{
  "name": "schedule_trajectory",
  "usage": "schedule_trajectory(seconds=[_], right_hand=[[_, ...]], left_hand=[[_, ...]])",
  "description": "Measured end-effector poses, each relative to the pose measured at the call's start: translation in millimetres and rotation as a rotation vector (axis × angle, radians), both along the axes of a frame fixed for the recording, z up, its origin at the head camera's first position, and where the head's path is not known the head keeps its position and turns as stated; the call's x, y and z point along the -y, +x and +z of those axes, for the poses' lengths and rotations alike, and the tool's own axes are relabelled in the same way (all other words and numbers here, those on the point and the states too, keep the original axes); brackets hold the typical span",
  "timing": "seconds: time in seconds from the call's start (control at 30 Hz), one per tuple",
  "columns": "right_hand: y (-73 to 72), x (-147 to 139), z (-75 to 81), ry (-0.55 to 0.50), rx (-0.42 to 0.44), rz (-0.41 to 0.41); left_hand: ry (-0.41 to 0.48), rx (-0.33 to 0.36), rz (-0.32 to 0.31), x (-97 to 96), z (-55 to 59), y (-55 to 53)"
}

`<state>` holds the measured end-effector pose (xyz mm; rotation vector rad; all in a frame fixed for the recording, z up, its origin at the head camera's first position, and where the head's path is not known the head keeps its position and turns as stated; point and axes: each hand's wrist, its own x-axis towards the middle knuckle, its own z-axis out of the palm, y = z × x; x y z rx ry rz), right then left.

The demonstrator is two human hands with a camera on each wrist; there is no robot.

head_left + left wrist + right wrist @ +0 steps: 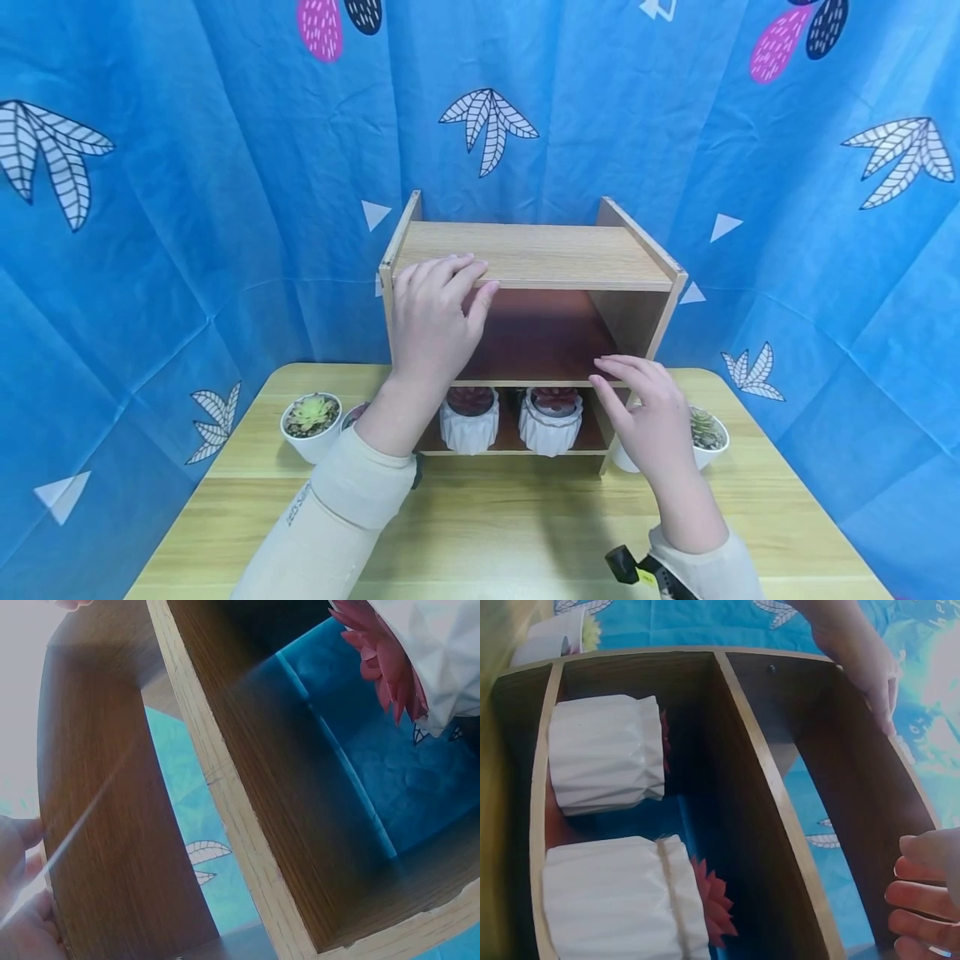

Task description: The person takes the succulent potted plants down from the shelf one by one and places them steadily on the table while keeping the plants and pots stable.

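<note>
My left hand (438,312) rests its fingers over the front edge of the wooden shelf unit's top board (540,250), on the left side, thumb pointing right. In the right wrist view, these fingers lie along that same edge. The right hand (652,408) hovers before the unit's right side, fingers loosely bent and nothing held. Its fingers (919,896) show beside the top board in the right wrist view. Two white ribbed pots with red succulents, a left pot (470,423) and a right pot (551,423), stand in the lower compartment.
A white-potted green succulent (311,425) stands left of the unit, with another pot partly behind my left forearm. More pots, one holding a spiky plant (705,429), stand at the right behind my hand. The wooden table (480,517) backs onto a blue patterned cloth (300,167).
</note>
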<state>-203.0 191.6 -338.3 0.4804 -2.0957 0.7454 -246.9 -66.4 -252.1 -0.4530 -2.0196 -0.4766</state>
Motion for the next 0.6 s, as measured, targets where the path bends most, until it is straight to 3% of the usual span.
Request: schedule_trajectory(seconds=[0.27, 0.6], right_hand=[[0.0, -4.1, -10.1, 0.005, 0.021, -0.014], [1.6, -4.7, -22.1, 0.031, 0.111, -0.017]], left_hand=[[0.004, 0.006, -0.003, -0.2, -0.4, -0.6], [0.011, 0.006, -0.002, -1.1, -0.3, -1.2]])
